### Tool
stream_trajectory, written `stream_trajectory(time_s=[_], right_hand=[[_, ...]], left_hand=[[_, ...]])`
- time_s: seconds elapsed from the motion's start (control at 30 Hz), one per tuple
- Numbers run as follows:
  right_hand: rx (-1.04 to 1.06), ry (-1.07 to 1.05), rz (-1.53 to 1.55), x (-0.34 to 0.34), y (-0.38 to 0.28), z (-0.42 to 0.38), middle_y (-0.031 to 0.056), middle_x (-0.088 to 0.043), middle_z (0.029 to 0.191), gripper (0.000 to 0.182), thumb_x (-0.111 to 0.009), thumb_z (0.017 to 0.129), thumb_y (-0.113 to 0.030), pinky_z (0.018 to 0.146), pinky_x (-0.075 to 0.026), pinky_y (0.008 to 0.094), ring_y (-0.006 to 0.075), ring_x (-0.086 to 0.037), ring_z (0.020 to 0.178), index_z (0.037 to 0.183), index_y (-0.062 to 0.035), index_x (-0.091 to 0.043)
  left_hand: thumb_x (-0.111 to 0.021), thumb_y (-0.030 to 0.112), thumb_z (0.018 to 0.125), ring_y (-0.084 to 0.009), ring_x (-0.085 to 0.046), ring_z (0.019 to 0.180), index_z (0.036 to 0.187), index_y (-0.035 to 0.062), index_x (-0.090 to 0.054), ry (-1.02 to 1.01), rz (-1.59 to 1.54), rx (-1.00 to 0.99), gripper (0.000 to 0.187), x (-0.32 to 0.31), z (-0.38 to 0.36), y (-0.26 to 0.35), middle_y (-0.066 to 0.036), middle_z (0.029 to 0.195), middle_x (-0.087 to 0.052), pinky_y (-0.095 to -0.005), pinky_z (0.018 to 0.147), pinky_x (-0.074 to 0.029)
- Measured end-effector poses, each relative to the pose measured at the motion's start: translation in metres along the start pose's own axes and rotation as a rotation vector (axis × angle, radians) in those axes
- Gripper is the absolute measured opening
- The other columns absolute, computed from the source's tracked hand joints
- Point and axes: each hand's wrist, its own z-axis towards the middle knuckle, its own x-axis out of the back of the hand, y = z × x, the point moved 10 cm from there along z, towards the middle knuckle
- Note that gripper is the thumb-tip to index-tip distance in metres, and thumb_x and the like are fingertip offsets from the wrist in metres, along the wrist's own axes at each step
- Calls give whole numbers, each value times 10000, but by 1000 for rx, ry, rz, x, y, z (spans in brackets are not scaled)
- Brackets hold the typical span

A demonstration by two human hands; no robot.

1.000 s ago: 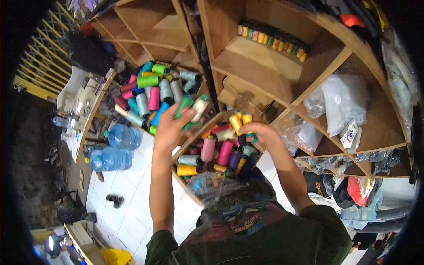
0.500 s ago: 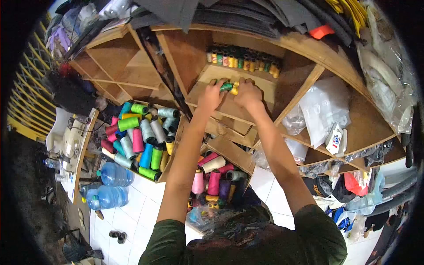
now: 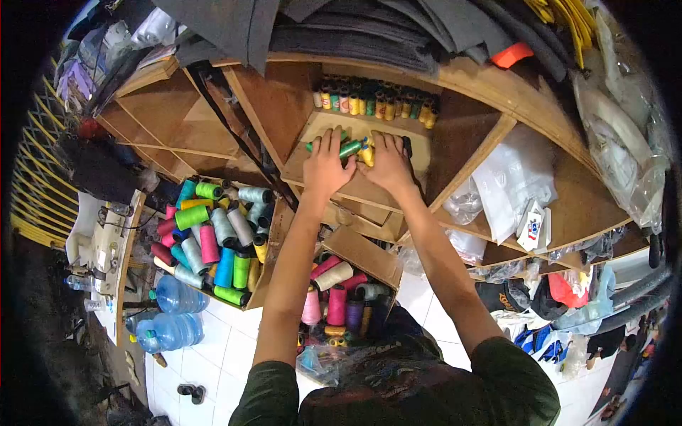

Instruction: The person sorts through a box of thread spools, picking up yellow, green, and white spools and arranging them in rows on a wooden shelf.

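Both my hands reach into an open wooden shelf compartment (image 3: 312, 131). My left hand (image 3: 326, 167) lies with fingers stretched over green thread spools, one of which, a green spool (image 3: 350, 149), pokes out on its right side toward the other hand. My right hand (image 3: 388, 165) rests beside it, fingers extended, its thumb side against a yellow thread spool (image 3: 366, 154). Just past its fingers, a dark spool (image 3: 407, 147) is partly visible. Behind the hands, small thread spools (image 3: 370, 105) in several colours stand upright in rows at the back of the compartment.
Below left, a box (image 3: 273, 255) is full of large thread cones. A smaller carton (image 3: 366, 259) of cones stands below the shelf. Plastic bags (image 3: 515, 181) fill the right compartment. Grey fabric (image 3: 355, 46) lies on top. Water bottles (image 3: 170, 334) lie on the floor.
My hands have opened from gripping the green and yellow spools; fingers now stretch over them on the shelf board. The view has shifted slightly, so the shelf sits further left.
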Motion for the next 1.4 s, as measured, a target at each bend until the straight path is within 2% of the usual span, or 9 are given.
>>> stream_trajectory(time_s=[0.17,0.33,0.43,0.47,0.6,0.97,1.17,1.37,1.4], right_hand=[[47,23,-34,8,-5,-4,176,-439,1296,751,-735,698,-353,1036,-306,467,366,-370,1213,1306,-27,-439],[-104,-115,86,-3,4,7,183,-372,1410,590,-442,880,-400,1061,-273,499,345,-279,1328,1307,7,-451],[-135,-117,178,-7,9,23,220,-458,1332,535,-482,867,-353,1046,-307,488,359,-384,1271,1238,32,-512],[-115,-225,34,-15,10,32,239,-554,1217,432,-476,870,-221,957,-420,444,370,-535,1125,1210,38,-547],[-255,-321,9,-3,6,48,268,-611,1079,313,-539,814,-88,859,-494,403,362,-607,1016,1077,66,-609],[-159,-391,-197,-26,20,70,224,-629,1074,287,-537,818,-88,834,-499,426,354,-620,986,1070,0,-642],[-215,-243,-89,14,6,56,236,-607,1110,281,-524,834,-106,847,-489,424,352,-594,1041,1075,2,-619],[-346,389,409,27,90,67,226,-604,901,185,-566,811,-123,731,-486,416,372,-589,828,927,12,-617],[-280,602,245,46,82,57,227,-576,822,162,-583,782,-111,704,-471,409,362,-563,749,856,33,-583]], left_hand=[[-636,345,784,-313,-511,1114,1262,100,-506,-63,-42,30,553,-12,-4,-9,-122,1265,-519,-430,797,-527],[-641,354,784,-310,-531,1096,1205,68,-551,-34,-1,19,517,-11,-4,-8,-131,1226,-555,-413,730,-557],[-647,364,777,-294,-498,1151,1238,75,-533,-76,-5,43,556,-11,-5,-8,-123,1279,-521,-422,796,-535],[-647,365,775,-290,-489,1161,1241,75,-530,-86,2,39,561,-10,-5,-7,-121,1285,-515,-424,815,-527],[-627,366,791,-314,-470,1197,1291,94,-498,-123,-46,69,583,-15,-2,-12,-121,1324,-492,-417,883,-492],[-486,168,840,-351,-419,1224,1293,41,-466,-4,-270,231,471,-9,-5,-41,-173,1339,-443,-447,960,-420],[-471,68,780,-366,-334,1279,1298,39,-454,70,-322,223,519,2,-10,-41,-147,1411,-347,-434,1012,-359],[-494,47,733,-442,-305,1207,1289,31,-439,221,-411,265,559,11,-14,-55,-264,1325,-346,-502,1035,-257],[-504,34,733,-444,-304,1208,1290,31,-433,216,-405,277,562,9,-15,-57,-266,1332,-338,-501,1031,-266]])
